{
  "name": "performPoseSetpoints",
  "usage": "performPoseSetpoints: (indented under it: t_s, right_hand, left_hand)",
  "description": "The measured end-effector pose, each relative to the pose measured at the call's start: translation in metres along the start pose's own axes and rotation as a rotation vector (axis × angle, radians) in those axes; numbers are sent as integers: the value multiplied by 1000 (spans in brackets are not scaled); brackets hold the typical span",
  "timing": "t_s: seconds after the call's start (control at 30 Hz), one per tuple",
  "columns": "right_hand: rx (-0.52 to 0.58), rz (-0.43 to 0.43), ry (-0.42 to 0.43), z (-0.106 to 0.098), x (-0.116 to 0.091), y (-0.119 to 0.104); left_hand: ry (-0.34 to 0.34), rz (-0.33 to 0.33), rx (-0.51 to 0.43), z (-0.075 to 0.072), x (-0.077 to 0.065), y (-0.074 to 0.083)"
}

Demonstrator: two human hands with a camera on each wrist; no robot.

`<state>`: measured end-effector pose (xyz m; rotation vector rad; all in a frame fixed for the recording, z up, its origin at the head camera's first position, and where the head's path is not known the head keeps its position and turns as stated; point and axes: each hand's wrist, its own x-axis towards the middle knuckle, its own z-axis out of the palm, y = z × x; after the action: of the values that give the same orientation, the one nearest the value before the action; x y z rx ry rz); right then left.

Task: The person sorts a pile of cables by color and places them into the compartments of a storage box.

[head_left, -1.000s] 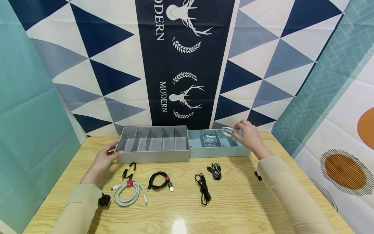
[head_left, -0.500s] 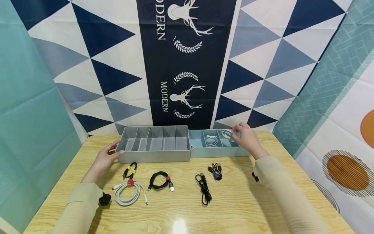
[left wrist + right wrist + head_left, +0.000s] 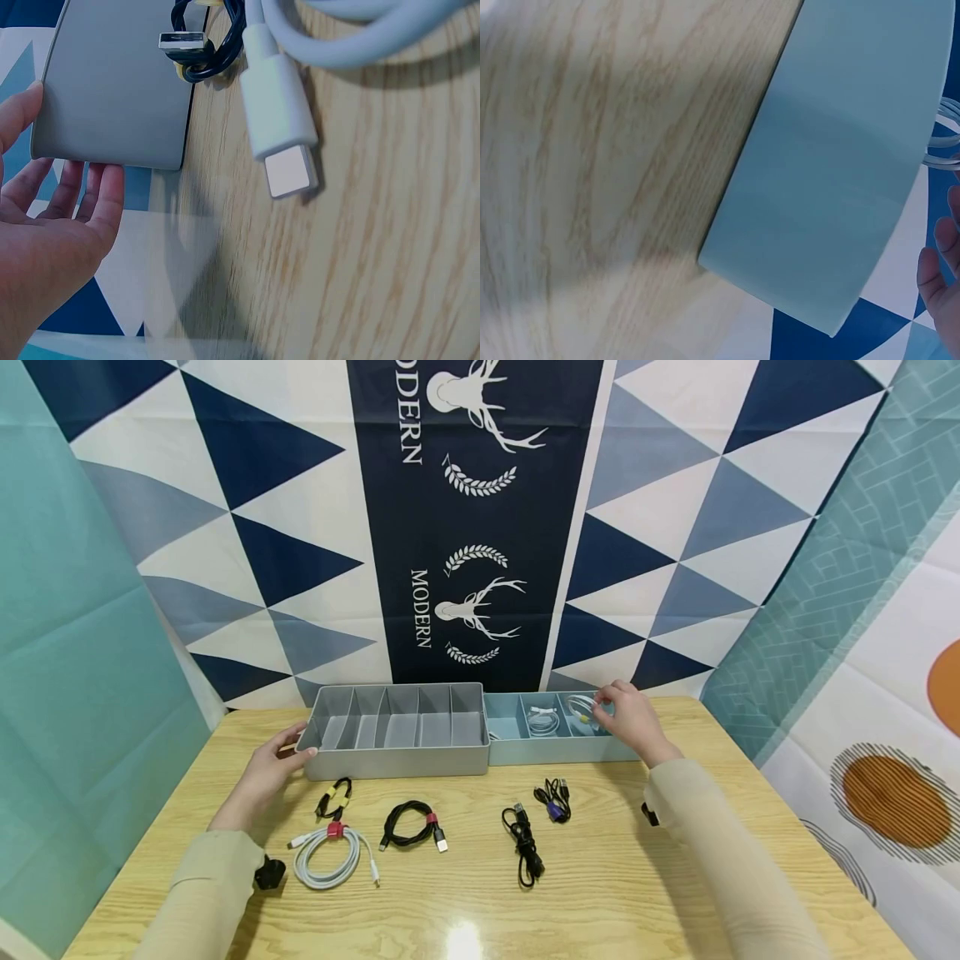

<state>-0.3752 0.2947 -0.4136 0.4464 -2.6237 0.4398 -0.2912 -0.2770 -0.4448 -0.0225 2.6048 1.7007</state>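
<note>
My left hand (image 3: 264,770) grips the left end of a grey divided storage box (image 3: 397,764), with the thumb at its front corner. In the left wrist view the fingers (image 3: 105,196) lie against the box's end. Over at the light blue divided box (image 3: 562,752), my right hand (image 3: 634,724) pinches a coiled white cable (image 3: 578,705) with a yellow tie, low over a right-hand compartment. Part of that coil and the hand show at the right wrist view's edge. Another coiled white cable (image 3: 542,722) lies in the compartment to its left.
In front of the boxes, on the wooden table (image 3: 600,893), lie a black cable with yellow ties (image 3: 332,797), a thick white cable (image 3: 326,864), a black cable with a red tie (image 3: 405,824), a bundled black cable (image 3: 523,847) and one with a purple tie (image 3: 553,802).
My right hand has lowered the coiled white cable into the blue box's opening and shifted slightly left. The left hand stays on the grey box.
</note>
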Motion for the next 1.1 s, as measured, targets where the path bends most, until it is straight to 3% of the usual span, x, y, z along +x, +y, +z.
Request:
performPoseSetpoints:
  t_s: [0.63, 1.1]
  right_hand:
    - [-44, -13, 28, 17, -1, 4]
    - [-41, 49, -53, 21, 2, 12]
  left_hand:
    - [-7, 15, -15, 0, 0, -2]
    - [7, 6, -5, 0, 2, -2]
